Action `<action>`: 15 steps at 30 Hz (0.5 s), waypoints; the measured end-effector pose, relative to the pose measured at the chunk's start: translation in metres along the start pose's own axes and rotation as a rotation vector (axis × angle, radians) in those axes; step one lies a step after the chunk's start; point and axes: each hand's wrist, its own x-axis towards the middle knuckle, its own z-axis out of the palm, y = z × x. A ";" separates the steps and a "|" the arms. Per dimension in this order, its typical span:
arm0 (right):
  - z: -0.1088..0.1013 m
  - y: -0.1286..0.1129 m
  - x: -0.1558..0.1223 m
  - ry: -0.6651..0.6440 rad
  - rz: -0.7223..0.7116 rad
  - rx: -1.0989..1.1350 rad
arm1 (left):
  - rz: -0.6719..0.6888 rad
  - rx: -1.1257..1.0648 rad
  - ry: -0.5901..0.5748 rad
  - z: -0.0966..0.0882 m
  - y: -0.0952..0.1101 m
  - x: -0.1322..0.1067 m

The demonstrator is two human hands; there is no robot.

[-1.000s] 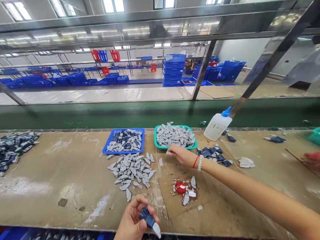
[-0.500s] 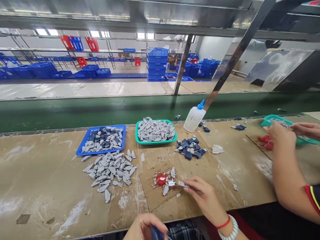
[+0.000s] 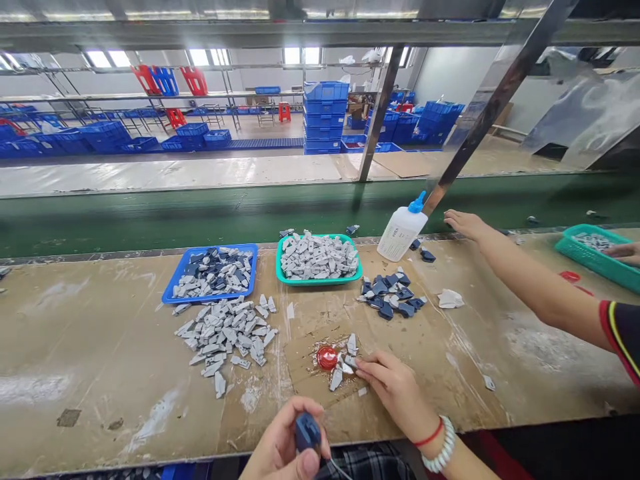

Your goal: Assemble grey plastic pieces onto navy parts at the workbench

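My left hand (image 3: 280, 445) is closed around a dark blue plastic part (image 3: 307, 433) at the table's front edge, its thumb and fingers gripping it. My right hand (image 3: 400, 395) pinches a small grey plastic piece (image 3: 350, 362) low over a glue-smeared cardboard sheet (image 3: 303, 383); the fingertips partly cover it. Beside that piece lies a round red dish (image 3: 327, 357) wet with a shiny liquid. Two more grey pieces, one pointing away (image 3: 352, 344) and one nearer me (image 3: 336, 379), rest around it.
Behind stand a blue tray (image 3: 167, 292) of mixed parts, a green tray (image 3: 320, 282) of grey pieces and a white bottle (image 3: 397, 235). Loose grey pieces (image 3: 227, 333) and dark blue parts (image 3: 390, 293) lie in heaps. At right, a co-worker's arm (image 3: 535, 283) reaches across the table.
My left hand has risen, bringing the dark blue part into fuller view. My right hand has brought its grey piece left beside the red dish. The co-worker's hand has reached toward the green belt.
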 end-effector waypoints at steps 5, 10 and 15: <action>-0.012 -0.005 0.010 0.054 0.279 0.478 | 0.050 0.234 0.150 0.011 0.015 0.019; -0.032 -0.036 0.025 0.118 0.266 0.677 | 0.108 0.434 0.153 0.033 0.029 0.045; -0.044 -0.066 0.033 0.205 0.022 0.496 | 0.203 0.481 0.070 0.045 0.036 0.054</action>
